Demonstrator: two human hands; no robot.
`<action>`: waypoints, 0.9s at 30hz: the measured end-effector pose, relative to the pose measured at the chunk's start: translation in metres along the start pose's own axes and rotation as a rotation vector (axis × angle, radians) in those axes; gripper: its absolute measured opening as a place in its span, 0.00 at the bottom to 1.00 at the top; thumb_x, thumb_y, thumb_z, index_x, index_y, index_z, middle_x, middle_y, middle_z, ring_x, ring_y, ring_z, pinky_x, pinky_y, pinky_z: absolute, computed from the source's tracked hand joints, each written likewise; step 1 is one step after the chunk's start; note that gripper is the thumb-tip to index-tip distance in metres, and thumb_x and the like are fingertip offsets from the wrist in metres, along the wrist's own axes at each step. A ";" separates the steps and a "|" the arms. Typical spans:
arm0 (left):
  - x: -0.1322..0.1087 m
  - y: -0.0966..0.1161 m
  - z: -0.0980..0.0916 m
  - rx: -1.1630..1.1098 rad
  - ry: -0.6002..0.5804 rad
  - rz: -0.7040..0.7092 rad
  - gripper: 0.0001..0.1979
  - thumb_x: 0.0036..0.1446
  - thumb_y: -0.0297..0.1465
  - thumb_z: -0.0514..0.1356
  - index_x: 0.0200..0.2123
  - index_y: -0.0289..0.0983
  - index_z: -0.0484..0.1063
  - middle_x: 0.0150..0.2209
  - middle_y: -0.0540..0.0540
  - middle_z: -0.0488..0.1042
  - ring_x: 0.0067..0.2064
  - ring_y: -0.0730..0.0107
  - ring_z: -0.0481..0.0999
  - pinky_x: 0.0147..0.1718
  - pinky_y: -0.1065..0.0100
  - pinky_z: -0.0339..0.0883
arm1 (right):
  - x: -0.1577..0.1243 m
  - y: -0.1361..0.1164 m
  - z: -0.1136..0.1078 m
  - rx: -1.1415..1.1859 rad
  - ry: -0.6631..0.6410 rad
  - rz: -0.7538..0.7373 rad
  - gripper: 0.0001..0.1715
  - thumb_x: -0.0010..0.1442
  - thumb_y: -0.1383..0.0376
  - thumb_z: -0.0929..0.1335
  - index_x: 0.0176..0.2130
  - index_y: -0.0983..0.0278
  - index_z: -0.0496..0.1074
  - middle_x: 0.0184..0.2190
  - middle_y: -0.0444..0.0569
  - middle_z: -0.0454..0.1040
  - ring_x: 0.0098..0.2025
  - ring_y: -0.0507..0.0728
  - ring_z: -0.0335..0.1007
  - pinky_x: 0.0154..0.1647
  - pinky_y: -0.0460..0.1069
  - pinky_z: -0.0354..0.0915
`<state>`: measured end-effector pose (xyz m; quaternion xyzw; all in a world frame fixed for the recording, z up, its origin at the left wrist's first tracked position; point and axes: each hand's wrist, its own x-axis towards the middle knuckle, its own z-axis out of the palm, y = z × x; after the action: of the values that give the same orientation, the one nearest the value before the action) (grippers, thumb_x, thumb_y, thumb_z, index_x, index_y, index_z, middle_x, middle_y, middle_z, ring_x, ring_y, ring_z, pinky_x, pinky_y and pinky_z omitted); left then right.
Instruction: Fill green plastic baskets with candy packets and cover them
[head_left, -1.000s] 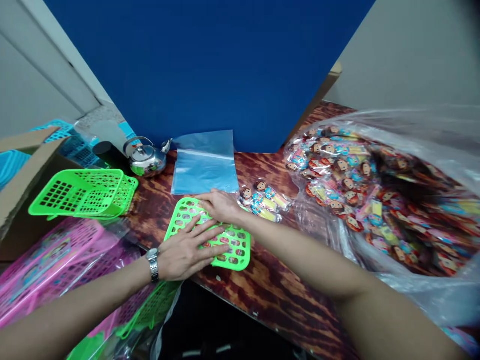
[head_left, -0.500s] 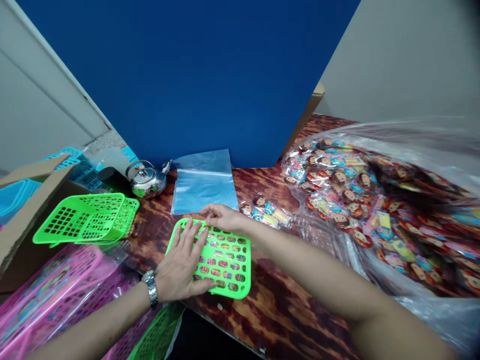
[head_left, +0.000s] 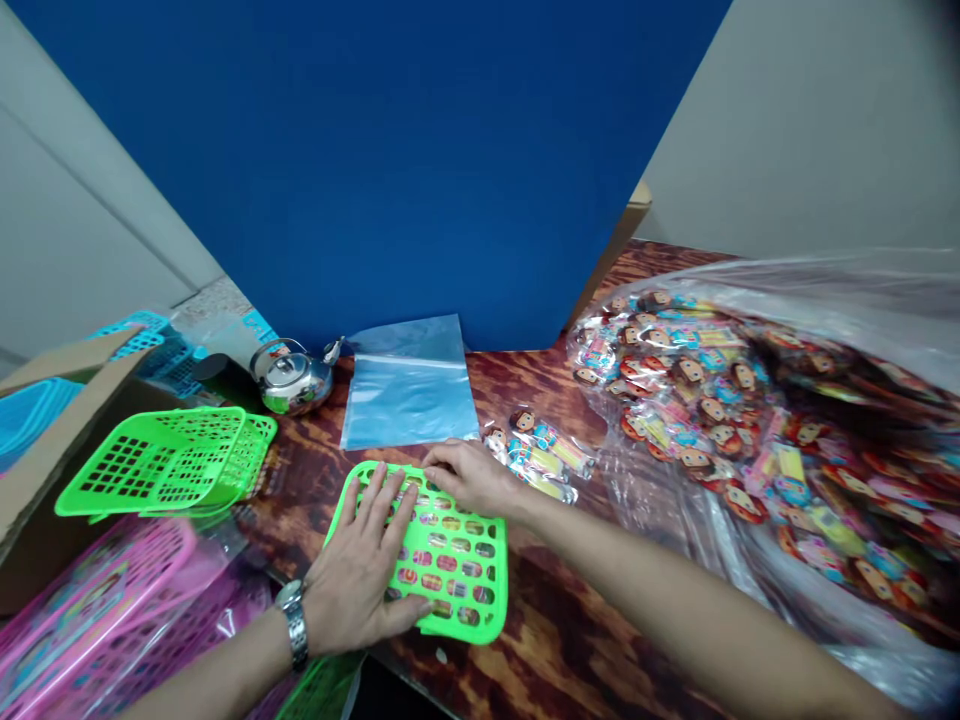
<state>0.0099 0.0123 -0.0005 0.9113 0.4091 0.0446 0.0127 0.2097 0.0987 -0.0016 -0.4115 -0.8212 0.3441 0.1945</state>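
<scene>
Head view: worktop (head_left: 562, 640) widest, clear sack (head_left: 724, 535) of doll packets at three o'clock. Green perforated panel (head_left: 454, 560) lies flat near six. Left hand (head_left: 356, 580) spread open over panel's nine-o'clock side, clasping nothing. Right hand (head_left: 476, 480) half-curled at its twelve-o'clock rim; can't tell whether pinching. I'd press evenly, left steadying, right fingertips checking rim.

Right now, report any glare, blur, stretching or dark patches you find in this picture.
Head view: a pale glare band crosses the flat plastic bags, and bright reflections dot the kettle. Head view: the heaped packets look smeared and stretched toward the right edge, with deep shadow among them; the upper right corner darkens. Head view: the left hand and right hand look fairly sharp.
</scene>
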 end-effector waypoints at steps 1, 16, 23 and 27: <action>0.000 0.000 0.000 0.001 0.000 0.001 0.49 0.52 0.56 0.51 0.65 0.29 0.37 0.65 0.30 0.40 0.64 0.36 0.37 0.57 0.38 0.39 | 0.001 0.000 0.000 0.004 -0.016 -0.007 0.10 0.61 0.66 0.63 0.36 0.63 0.74 0.34 0.46 0.76 0.36 0.52 0.70 0.37 0.45 0.59; 0.010 0.001 0.000 0.058 -0.059 0.024 0.50 0.48 0.60 0.49 0.65 0.34 0.41 0.65 0.30 0.40 0.63 0.29 0.38 0.55 0.35 0.36 | -0.002 -0.008 0.007 -0.296 -0.079 -0.048 0.08 0.58 0.69 0.63 0.39 0.67 0.69 0.37 0.54 0.69 0.43 0.59 0.65 0.42 0.51 0.61; 0.010 0.002 0.000 0.066 -0.055 0.010 0.49 0.48 0.60 0.49 0.65 0.36 0.42 0.66 0.34 0.40 0.64 0.32 0.36 0.56 0.36 0.34 | -0.017 0.011 -0.008 0.295 0.338 0.127 0.16 0.64 0.64 0.58 0.49 0.64 0.67 0.41 0.49 0.71 0.43 0.54 0.67 0.45 0.49 0.63; 0.009 0.001 0.001 0.059 -0.033 0.019 0.49 0.48 0.59 0.50 0.65 0.36 0.42 0.66 0.34 0.40 0.64 0.32 0.36 0.56 0.36 0.34 | -0.050 0.003 -0.009 0.121 0.347 0.088 0.21 0.65 0.61 0.57 0.56 0.62 0.62 0.52 0.53 0.67 0.55 0.57 0.61 0.55 0.55 0.58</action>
<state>0.0170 0.0182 -0.0003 0.9156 0.4016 0.0177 -0.0080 0.2461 0.0628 0.0001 -0.4878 -0.7343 0.3250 0.3425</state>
